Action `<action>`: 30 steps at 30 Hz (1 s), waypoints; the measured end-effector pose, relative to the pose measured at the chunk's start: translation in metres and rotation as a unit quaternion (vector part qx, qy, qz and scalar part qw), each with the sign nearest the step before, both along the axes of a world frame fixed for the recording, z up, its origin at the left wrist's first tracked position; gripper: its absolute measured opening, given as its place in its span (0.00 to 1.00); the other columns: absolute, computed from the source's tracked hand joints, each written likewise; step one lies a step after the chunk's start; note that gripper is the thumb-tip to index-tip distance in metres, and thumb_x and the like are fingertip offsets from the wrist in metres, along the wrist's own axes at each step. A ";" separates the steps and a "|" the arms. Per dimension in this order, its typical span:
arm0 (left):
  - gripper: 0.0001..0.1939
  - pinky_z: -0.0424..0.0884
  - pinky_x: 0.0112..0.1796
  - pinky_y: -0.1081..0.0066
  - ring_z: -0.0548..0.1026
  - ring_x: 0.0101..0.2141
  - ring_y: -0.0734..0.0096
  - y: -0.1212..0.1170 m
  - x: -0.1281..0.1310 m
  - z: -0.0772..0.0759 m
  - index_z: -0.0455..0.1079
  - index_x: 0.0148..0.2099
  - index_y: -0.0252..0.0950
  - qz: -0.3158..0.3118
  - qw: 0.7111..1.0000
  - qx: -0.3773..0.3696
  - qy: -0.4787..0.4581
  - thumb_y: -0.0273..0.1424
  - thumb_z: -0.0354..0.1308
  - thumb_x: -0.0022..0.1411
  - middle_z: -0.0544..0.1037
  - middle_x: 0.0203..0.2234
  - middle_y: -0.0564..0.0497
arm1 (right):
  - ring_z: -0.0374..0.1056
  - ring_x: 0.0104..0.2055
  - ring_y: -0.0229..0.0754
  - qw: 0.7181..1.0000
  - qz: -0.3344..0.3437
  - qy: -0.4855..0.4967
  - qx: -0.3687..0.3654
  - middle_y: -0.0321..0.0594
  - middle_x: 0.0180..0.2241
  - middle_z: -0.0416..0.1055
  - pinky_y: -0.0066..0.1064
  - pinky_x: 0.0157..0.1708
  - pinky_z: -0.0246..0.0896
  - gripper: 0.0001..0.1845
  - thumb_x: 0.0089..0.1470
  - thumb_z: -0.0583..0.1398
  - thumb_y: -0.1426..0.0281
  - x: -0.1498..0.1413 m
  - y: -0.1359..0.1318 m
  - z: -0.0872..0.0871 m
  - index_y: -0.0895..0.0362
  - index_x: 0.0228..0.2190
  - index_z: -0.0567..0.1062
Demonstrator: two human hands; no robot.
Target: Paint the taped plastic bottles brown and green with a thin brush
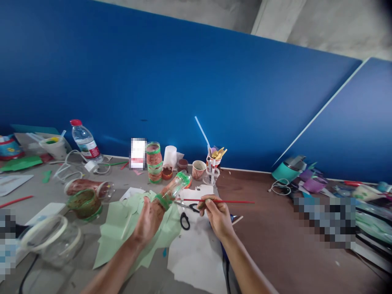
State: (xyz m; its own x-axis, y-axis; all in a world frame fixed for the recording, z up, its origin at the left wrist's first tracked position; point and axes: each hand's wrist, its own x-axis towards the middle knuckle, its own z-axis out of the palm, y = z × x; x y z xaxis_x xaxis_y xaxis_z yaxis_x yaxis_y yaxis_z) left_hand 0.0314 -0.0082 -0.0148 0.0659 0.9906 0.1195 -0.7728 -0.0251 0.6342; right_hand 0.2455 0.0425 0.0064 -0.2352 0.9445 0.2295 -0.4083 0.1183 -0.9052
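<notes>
My left hand [148,220] is wrapped round a clear plastic bottle [175,187], tilted up to the right, with green bands and reddish-brown paint on its lower part. Pinched in my right hand [216,214] is a thin red-handled paintbrush [237,201], held level with its tip pointing left towards the bottle. The tip is too small to make out clearly. Black-handled scissors [185,221] lie under the brush on white paper [196,261]. Beneath my left hand spreads crumpled light green paper [112,239].
Behind the hands stand a painted, green-banded jar [154,163], a paper cup [199,169] and a cup of utensils [218,154]. At left are a water bottle [87,143], a brown-painted bottle on its side [87,188] and a clear container [61,241]. A teal container [286,170] sits right.
</notes>
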 end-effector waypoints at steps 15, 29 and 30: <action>0.34 0.40 0.66 0.57 0.51 0.67 0.55 0.000 0.001 0.001 0.71 0.58 0.36 0.019 0.999 0.008 0.033 0.56 0.49 0.62 0.70 0.60 0.44 | 0.68 0.23 0.39 0.999 0.005 0.034 0.009 0.40 0.25 0.77 0.33 0.27 0.65 0.12 0.50 0.67 0.60 0.004 0.002 0.003 0.56 0.32 0.79; 0.36 0.38 0.66 0.57 0.51 0.66 0.54 0.000 0.007 -0.002 0.66 0.62 0.38 0.063 0.987 0.060 0.135 0.57 0.48 0.62 0.69 0.60 0.45 | 0.68 0.22 0.38 0.999 0.010 -0.030 0.008 0.40 0.22 0.76 0.30 0.23 0.63 0.12 0.53 0.64 0.61 0.003 -0.001 0.001 0.57 0.29 0.78; 0.36 0.37 0.66 0.57 0.51 0.66 0.54 -0.001 0.007 -0.003 0.67 0.61 0.38 0.064 0.987 0.056 0.136 0.57 0.48 0.62 0.69 0.60 0.45 | 0.68 0.22 0.38 1.000 0.013 -0.021 0.013 0.40 0.23 0.76 0.30 0.24 0.64 0.12 0.53 0.64 0.61 0.003 -0.001 0.000 0.57 0.30 0.78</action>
